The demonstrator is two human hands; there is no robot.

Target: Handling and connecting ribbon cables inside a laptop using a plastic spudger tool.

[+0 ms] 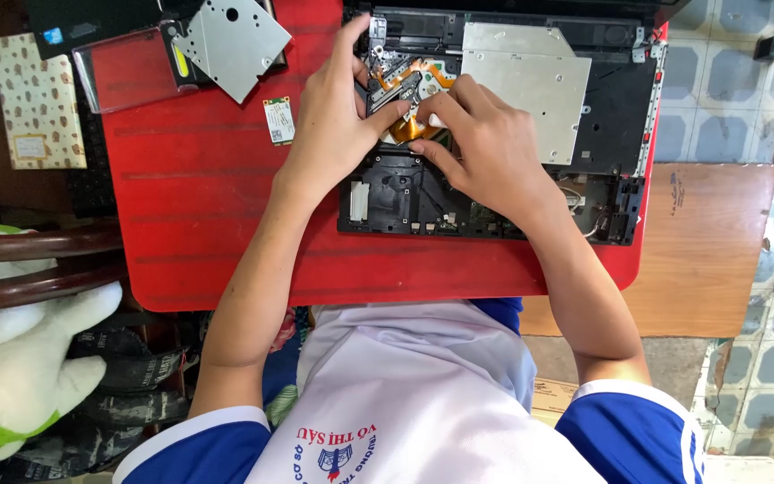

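Hands are both working inside the opened laptop chassis [503, 193], which is lying at 1 o'clock on the red table [199, 197]. Left hand [333, 121] is pressing down with fingers spread, index reaching to 12 o'clock, thumb touching the copper heatsink assembly [418, 79] — not clenched, not gripping anything. Right hand [485, 148] is sitting just beside it at 3 o'clock, fingers curled onto the same copper part; whether it is pinching something, cannot tell. Silver drive cover [530, 76] is sitting in the chassis at 1 o'clock of the hands. Loose silver metal plate [235, 40] and small wireless card [279, 120] are lying at 10 o'clock, apart from the hands.
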